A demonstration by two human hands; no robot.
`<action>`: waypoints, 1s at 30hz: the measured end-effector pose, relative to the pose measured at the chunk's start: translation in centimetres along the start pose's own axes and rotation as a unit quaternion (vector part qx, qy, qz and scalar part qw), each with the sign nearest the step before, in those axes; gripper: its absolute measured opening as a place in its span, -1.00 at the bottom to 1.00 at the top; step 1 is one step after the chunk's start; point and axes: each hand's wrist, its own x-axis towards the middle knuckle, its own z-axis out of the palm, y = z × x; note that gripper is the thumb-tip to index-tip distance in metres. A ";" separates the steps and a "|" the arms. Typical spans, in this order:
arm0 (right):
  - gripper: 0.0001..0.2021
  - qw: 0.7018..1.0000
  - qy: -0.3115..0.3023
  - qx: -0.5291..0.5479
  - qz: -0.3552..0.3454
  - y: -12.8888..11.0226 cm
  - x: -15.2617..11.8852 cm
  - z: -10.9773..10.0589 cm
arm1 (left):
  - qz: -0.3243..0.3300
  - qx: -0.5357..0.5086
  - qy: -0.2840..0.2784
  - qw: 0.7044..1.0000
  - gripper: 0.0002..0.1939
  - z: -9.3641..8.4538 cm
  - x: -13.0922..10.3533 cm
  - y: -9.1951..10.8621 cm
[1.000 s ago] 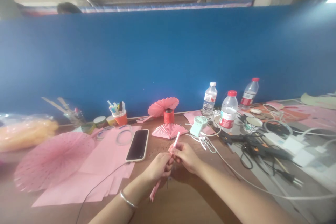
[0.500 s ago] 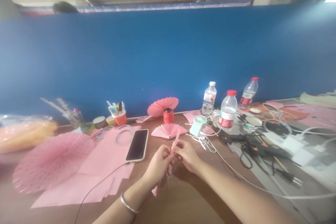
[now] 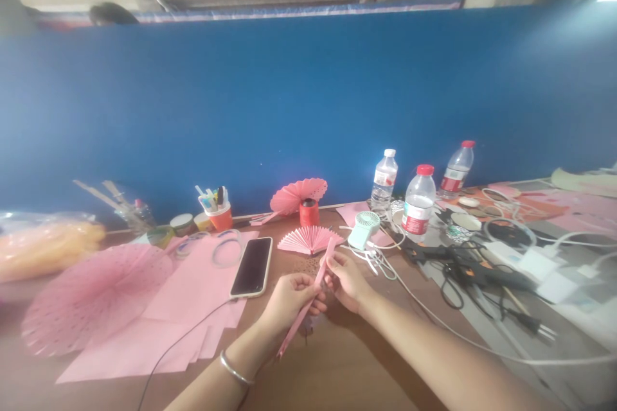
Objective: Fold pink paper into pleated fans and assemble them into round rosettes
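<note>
A narrow folded strip of pink paper (image 3: 299, 321) slants between my hands above the brown table. My left hand (image 3: 290, 298) is closed around its middle, thumb on top and fingers curled beneath. With thumb and fingers, my right hand (image 3: 346, 279) pinches it near the upper end. Just beyond the hands lies a small pleated pink paper fan (image 3: 309, 239), spread in a half circle. Behind that, a red jar (image 3: 309, 212) stands by another pink fan (image 3: 295, 195). Small dark bits are scattered on the table near the fingers.
To the left lie a phone (image 3: 251, 266), pink paper sheets (image 3: 193, 298) and a big round pink fan (image 3: 96, 295). Right of the hands are a mint handheld fan (image 3: 364, 229), several bottles (image 3: 418, 205), cables and a power strip (image 3: 511, 260). A blue partition (image 3: 308, 96) rises behind.
My hands have drawn slightly apart along the pink strip. My left hand is turned more open at the knuckles, and more of the strip's lower part shows.
</note>
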 end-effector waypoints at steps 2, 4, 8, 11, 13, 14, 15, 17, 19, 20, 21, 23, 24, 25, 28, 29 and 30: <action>-0.71 1.000 -0.004 0.012 -0.003 0.0 0.0 0.1 | -0.005 -0.008 0.002 1.000 -0.66 0.0 0.0 0.0; -0.70 1.000 -0.005 0.022 -0.010 0.0 0.1 0.1 | 0.004 -0.008 -0.001 1.000 -0.67 0.0 0.0 -0.1; -0.72 0.999 0.003 0.050 -0.013 -0.4 0.2 -0.2 | 0.027 0.003 -0.014 1.000 -0.71 -0.1 -0.1 -0.5; -0.76 0.995 0.005 0.095 -0.021 -0.8 0.3 -0.6 | 0.039 0.014 -0.011 0.999 -0.74 -0.1 -0.3 -0.6; -0.77 0.992 0.006 0.124 -0.028 -1.0 0.6 -1.0 | 0.040 0.019 -0.005 0.999 -0.76 0.0 -0.4 -0.7; -0.78 0.990 0.014 0.137 -0.032 -1.1 0.7 -1.1 | 0.040 0.023 -0.002 0.999 -0.77 0.0 -0.4 -0.7; -0.78 0.987 0.031 0.150 -0.040 -1.2 0.9 -1.3 | 0.039 0.029 0.001 0.999 -0.77 0.0 -0.4 -0.8; -0.80 0.982 0.080 0.161 -0.053 -1.2 1.1 -1.5 | 0.038 0.036 0.015 0.998 -0.79 0.0 -0.3 -0.8; -0.78 0.984 0.110 0.131 -0.051 -0.9 1.1 -1.4 | 0.037 0.032 0.039 0.998 -0.81 0.0 -0.3 -0.6; -0.75 0.990 0.098 0.098 -0.037 -0.7 1.0 -1.2 | 0.039 0.027 0.052 0.998 -0.81 0.0 -0.2 -0.4; -0.72 0.996 0.070 0.055 -0.018 -0.4 0.7 -1.0 | 0.045 0.023 0.063 0.997 -0.80 0.0 -0.2 -0.3; -0.69 0.999 -0.006 -0.037 0.019 0.2 0.2 -0.3 | 0.061 0.026 0.070 0.995 -0.78 -0.1 -0.2 -0.1; -0.68 0.997 -0.025 -0.075 0.022 0.4 -0.1 0.1 | 0.069 0.032 0.069 0.995 -0.77 -0.2 -0.2 0.0; -0.69 0.994 -0.035 -0.103 0.022 0.6 -0.4 0.4 | 0.076 0.041 0.068 0.994 -0.76 -0.3 -0.2 -0.1; -0.73 0.991 -0.017 -0.132 0.012 0.8 -0.7 0.8 | 0.099 0.074 0.071 0.990 -0.75 -0.6 0.1 -0.6; -0.73 0.992 -0.012 -0.128 0.014 0.8 -0.7 0.9 | 0.104 0.083 0.075 0.988 -0.76 -0.7 0.2 -0.9; -0.73 0.993 -0.008 -0.121 0.018 0.8 -0.6 0.8 | 0.108 0.090 0.079 0.987 -0.76 -0.8 0.4 -1.1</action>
